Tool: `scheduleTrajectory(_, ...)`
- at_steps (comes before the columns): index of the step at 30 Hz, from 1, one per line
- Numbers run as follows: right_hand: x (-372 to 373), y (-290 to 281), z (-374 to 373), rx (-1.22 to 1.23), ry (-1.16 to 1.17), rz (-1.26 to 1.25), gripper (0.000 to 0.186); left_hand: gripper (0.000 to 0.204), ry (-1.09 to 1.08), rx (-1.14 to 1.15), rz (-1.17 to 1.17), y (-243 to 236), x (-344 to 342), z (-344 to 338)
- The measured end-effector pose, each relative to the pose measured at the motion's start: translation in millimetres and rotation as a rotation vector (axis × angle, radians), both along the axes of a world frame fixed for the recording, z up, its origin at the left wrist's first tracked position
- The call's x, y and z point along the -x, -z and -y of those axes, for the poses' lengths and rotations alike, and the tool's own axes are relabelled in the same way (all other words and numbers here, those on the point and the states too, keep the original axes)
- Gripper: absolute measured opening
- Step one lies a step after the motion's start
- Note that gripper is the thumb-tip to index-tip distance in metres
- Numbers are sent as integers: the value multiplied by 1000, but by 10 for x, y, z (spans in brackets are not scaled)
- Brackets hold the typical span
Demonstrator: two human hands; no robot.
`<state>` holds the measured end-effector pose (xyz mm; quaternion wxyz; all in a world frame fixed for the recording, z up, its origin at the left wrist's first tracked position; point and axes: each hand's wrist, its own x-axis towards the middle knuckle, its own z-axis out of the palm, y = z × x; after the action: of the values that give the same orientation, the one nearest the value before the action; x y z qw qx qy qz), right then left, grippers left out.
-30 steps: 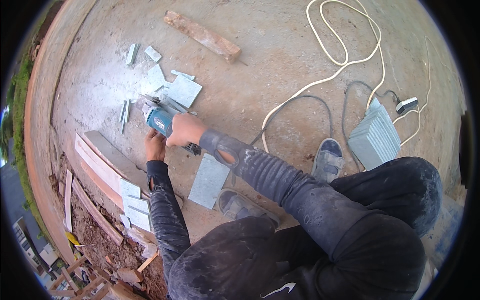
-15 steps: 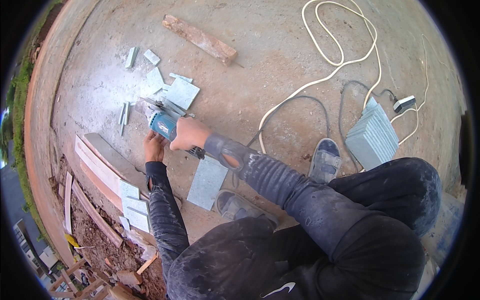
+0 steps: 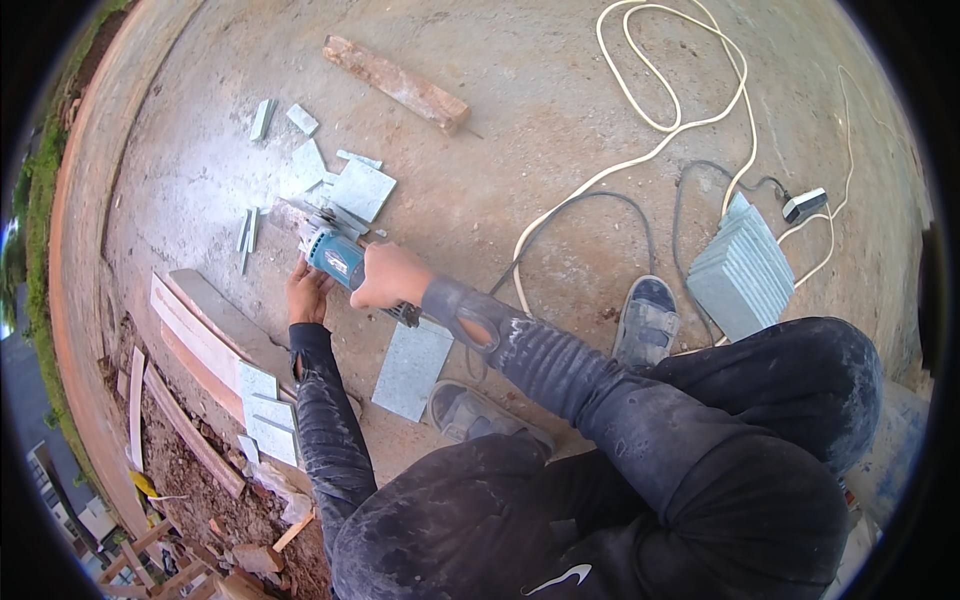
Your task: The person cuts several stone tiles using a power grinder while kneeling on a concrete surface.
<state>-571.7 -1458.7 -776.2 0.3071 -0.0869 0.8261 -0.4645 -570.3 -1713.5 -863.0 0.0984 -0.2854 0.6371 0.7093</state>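
A teal angle grinder is gripped round its body by my right hand. Its disc end points away and to the left, beside several cut pale grey-green tile pieces on the concrete. Just below the grinder's head is my left hand, fingers curled in. What it holds is hidden by the grinder. A larger rectangular tile lies flat between the grinder and my left shoe.
A tile stack stands at right beside a power socket block. A cream cable loops across the concrete. A rough wooden beam lies farther off. Boards and tile offcuts line the left edge.
The grinder and my right hand have shifted slightly right and toward me. My left hand stays almost in place, close under the grinder.
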Motion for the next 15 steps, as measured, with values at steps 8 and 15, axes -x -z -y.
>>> scheduleTrajectory(8,-38,14,-27,-2,8,39,54,48,8,-5,-4,13,2,16)
scheduleTrajectory(15,37,-27,34,33,13,36,52,38,21,-2,-7,5,5,21)
